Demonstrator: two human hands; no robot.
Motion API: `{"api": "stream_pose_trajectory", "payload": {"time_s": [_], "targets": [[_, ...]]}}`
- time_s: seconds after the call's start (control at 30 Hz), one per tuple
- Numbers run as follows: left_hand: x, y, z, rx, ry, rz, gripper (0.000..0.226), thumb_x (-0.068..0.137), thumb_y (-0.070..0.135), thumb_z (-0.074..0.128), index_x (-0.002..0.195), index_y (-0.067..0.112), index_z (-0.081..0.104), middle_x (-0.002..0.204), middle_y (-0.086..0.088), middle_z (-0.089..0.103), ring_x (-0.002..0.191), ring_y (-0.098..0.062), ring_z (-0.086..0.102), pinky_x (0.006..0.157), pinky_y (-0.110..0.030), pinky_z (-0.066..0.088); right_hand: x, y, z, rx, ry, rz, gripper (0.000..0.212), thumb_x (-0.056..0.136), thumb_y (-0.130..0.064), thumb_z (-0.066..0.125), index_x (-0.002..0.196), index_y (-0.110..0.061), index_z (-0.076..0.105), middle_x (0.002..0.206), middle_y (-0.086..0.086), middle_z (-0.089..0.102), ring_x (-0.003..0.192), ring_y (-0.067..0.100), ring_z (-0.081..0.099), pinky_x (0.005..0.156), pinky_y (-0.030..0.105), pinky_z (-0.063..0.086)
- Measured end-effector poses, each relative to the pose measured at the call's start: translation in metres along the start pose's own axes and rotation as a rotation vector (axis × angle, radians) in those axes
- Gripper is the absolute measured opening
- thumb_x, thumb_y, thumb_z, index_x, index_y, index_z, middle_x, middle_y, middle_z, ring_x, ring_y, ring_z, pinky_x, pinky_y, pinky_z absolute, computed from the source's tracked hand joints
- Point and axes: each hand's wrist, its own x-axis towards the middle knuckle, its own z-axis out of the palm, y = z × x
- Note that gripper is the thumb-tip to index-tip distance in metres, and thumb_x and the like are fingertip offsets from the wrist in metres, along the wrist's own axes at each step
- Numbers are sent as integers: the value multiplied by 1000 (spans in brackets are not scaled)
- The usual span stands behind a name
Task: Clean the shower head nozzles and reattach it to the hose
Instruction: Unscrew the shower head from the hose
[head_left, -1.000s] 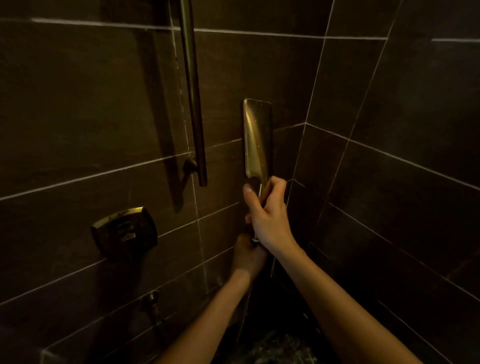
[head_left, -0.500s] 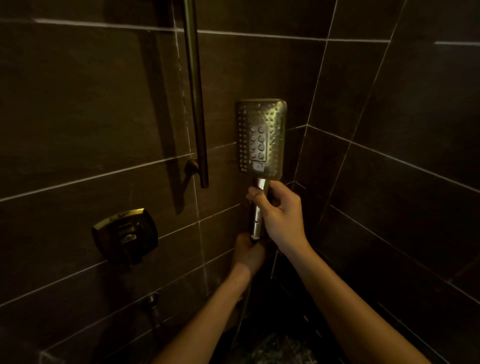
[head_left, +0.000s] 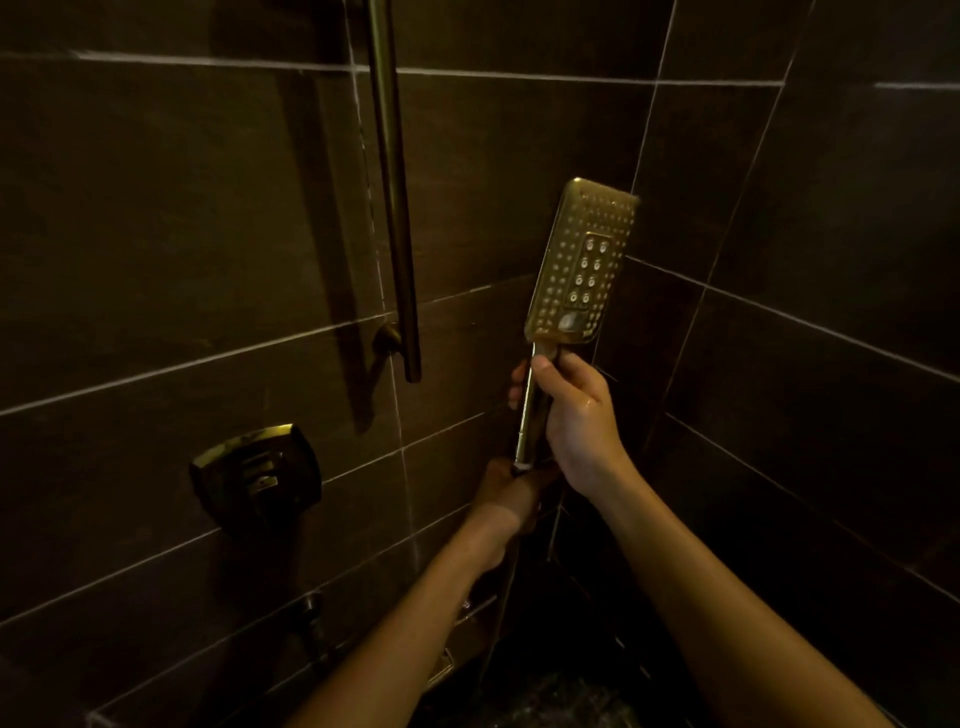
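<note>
Gold shower head (head_left: 582, 265) dotted with nozzles; dark brown tiles (head_left: 182, 208), pale grout.

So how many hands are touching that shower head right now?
2. The right hand grips the handle just under the shower head. The left hand is at the handle's bottom end, in shadow, so its exact hold is unclear.

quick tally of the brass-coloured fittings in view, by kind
shower head: 1
slide bar: 1
wall control plate: 1
small wall outlet: 1
total: 4
</note>
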Motion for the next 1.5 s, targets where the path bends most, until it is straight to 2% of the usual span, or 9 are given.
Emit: {"api": "stream_pose_trajectory", "payload": {"time_s": [0.2,0.33,0.43,0.53,0.73,0.97,1.2,1.4,1.5], "targets": [[-3,7,-17,-28,-284,13,14,90,27,61,80,18,62,55,4,43,46,-9,36,47,-23,27,3,-6,4,58,-56,7,42,98,-18,54,126,14,51,80,4,64,68,14,62,67,29,49],[-7,14,-24,-74,-487,-1,28,85,29,60,57,26,58,49,8,38,41,-7,31,46,-23,23,6,-8,6,91,-76,25,38,93,-24,55,126,-6,62,81,4,63,70,14,60,64,27,51],[-2,19,-19,56,-243,-12,17,84,35,67,89,19,67,68,1,57,58,-11,47,55,-24,36,4,-10,10,-51,-51,5,20,97,-28,57,112,-19,67,85,-2,66,75,12,63,72,31,52],[8,11,-9,82,62,10,50,84,38,70,124,11,56,102,-10,66,75,-15,57,59,-27,43,2,-9,13,-294,-15,-54,6,97,-34,62,99,-35,68,88,-17,69,85,4,65,87,42,54],[9,9,1,-4,165,141,11,90,21,68,87,10,66,52,6,60,47,-9,53,43,-19,41,4,-4,14,-160,26,-55,24,105,-26,46,124,-18,59,118,7,72,104,19,73,90,34,59],[2,9,8,-86,176,239,16,85,15,73,84,20,57,79,-7,64,72,-19,59,65,-32,46,9,-1,4,-30,65,27,34,107,-34,40,119,-14,65,90,0,65,76,13,65,73,30,55],[3,7,13,67,81,82,16,92,22,64,105,20,55,94,-1,62,80,-14,60,66,-29,46,8,-2,6,-279,152,-131,11,94,-24,70,99,-16,63,67,0,57,54,10,56,50,25,49],[8,12,16,63,120,71,10,90,22,67,87,21,58,89,-5,64,88,-22,62,86,-38,51,13,-3,-3,-551,52,-79,19,102,-38,53,98,-20,59,78,-1,59,67,12,57,64,32,49],[7,15,16,25,157,58,31,76,38,75,96,19,61,95,-8,66,92,-25,64,76,-41,54,11,-8,-6,-728,29,-141,29,98,-47,56,95,-19,61,77,1,65,65,10,62,62,32,52]]}}
